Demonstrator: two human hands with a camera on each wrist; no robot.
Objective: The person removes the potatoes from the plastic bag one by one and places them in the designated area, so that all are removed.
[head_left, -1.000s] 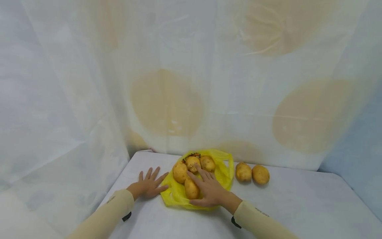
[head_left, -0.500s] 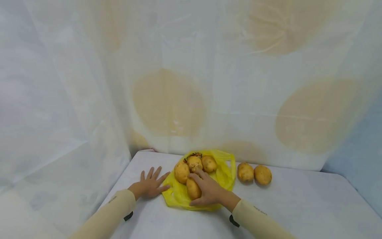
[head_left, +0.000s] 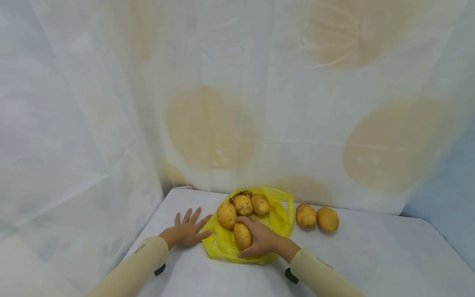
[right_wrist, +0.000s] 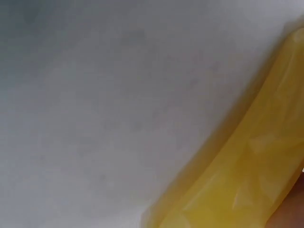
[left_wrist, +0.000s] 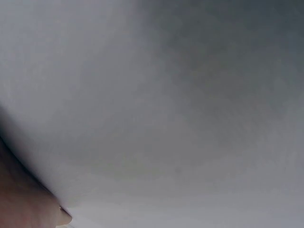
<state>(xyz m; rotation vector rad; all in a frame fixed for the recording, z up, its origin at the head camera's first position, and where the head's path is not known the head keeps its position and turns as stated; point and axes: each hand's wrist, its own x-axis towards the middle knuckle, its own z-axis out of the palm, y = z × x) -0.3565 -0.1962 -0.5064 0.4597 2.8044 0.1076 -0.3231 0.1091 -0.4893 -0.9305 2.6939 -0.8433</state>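
My right hand grips the nearest potato, fingers curled over its far side and thumb at its near side. That potato is on a spread yellow plastic bag. Just behind it on the bag are a potato to the left, another in the middle and a third to the right. Flat on the table, fingers spread, my left hand rests with its fingertips at the bag's left edge. In the right wrist view, the bag fills the lower right corner.
Two more potatoes, one beside the other, lie on the white-covered table right of the bag. Small dark scraps sit at the bag's back. A pale curtain with tan spots hangs behind the table.
My right hand, first spread above the nearest potato, has closed its fingers and thumb around it. My left hand keeps its place on the table.
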